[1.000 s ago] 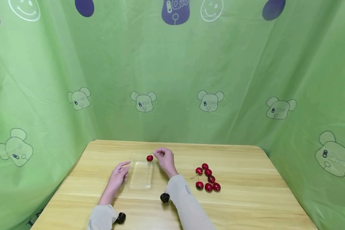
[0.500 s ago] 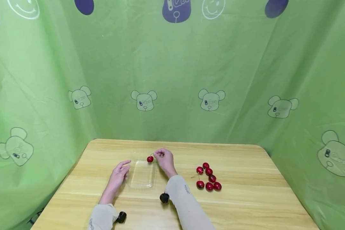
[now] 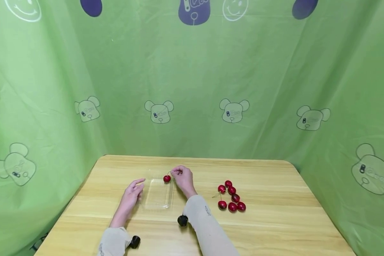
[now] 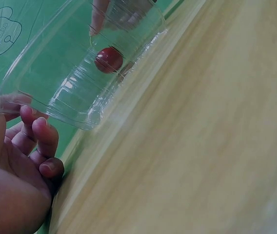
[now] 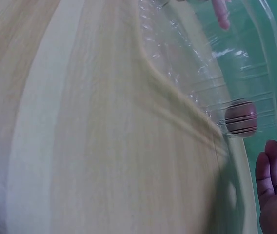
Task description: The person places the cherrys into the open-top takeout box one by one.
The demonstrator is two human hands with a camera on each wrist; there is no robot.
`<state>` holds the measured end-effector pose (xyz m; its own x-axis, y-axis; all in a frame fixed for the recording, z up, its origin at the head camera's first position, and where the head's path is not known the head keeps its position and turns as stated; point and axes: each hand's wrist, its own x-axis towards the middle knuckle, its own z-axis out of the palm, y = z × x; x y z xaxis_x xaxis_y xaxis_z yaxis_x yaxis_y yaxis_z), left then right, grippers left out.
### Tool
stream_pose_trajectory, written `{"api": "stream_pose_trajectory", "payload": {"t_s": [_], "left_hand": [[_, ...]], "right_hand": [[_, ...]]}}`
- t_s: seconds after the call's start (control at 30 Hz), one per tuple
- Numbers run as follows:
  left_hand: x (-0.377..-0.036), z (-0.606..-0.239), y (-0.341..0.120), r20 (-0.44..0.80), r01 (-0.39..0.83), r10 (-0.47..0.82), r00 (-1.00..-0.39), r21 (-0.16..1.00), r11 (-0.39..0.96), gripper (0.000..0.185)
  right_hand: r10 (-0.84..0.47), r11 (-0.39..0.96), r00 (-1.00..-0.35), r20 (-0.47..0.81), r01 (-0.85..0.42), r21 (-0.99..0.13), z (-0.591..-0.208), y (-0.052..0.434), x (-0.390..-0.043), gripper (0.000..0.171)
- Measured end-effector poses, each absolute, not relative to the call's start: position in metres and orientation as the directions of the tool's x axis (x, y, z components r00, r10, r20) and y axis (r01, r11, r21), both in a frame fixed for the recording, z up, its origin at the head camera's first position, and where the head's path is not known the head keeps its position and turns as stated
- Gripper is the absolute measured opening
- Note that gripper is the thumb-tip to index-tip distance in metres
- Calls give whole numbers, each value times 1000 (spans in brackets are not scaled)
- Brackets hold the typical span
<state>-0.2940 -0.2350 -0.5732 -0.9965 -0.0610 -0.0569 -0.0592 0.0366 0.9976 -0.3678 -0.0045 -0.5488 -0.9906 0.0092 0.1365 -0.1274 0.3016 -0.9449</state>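
Seven loose cherries (image 3: 231, 198) right of clear tray (image 3: 158, 204), wooden table (image 3: 275, 220)

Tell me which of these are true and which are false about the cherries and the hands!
1. The right hand pinches the stem of one cherry. True.
2. That cherry is blue. False: it is red.
3. A clear plastic tray lies on the wooden table between the two hands. True.
4. The left hand holds a cherry too. False: it holds no cherry and rests beside the tray's left edge.
5. A group of loose cherries lies on the table to the right of the right arm. True.
6. The tray is heaped full of cherries. False: the only cherry at it is the one on the pinched stem.
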Motion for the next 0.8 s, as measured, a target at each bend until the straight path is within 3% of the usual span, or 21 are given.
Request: {"api": "stream_pose_trajectory", "payload": {"t_s": [0.8], "left_hand": [[-295, -574, -235, -70, -72, -68, -995, 997, 35, 44]], "right_hand": [[7, 272, -992, 129, -123, -954, -548, -4, -368, 7]]}}
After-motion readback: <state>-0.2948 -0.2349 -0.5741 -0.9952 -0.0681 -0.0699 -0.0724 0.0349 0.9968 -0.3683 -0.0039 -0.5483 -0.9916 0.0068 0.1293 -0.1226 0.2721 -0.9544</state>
